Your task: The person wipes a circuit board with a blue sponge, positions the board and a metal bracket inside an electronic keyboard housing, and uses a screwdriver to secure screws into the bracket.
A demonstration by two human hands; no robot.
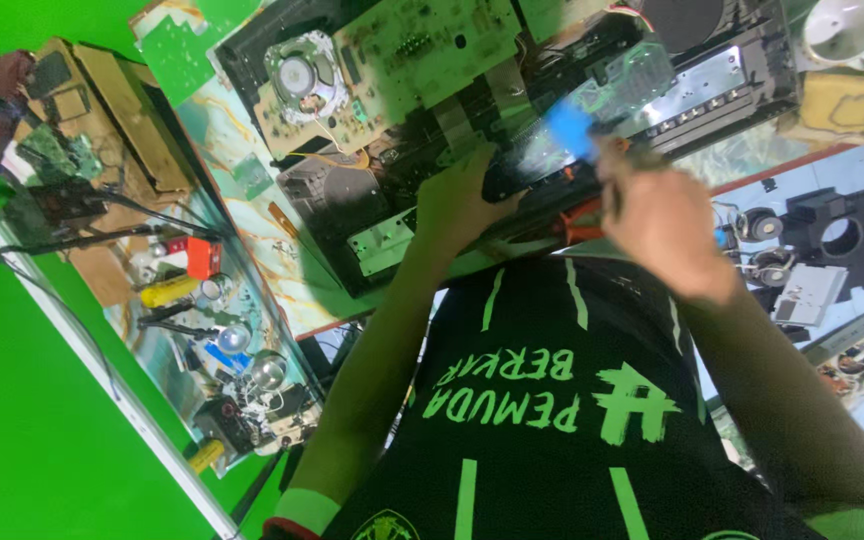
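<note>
Head view: the right hand (664, 222), blurred, is closed around a tool with a blue end (570, 130); whether that blue part is a brush head or a handle cannot be told. The blue end lies over the shiny metal plate (697, 85) inside the opened black electronics chassis (392, 215). The left hand (455, 205) presses flat on the chassis, its fingers curled over a dark glossy strip (532, 165) at the unit's middle. Beyond it, a pale green circuit board (422, 45) and a round grey speaker (297, 75) rest on the casing. The chassis sits on a marbled green tabletop (252, 215). Well apart to the side, a glass shelf (202, 340) carries an orange-red block (202, 257) and a yellow cylinder (169, 291).
</note>
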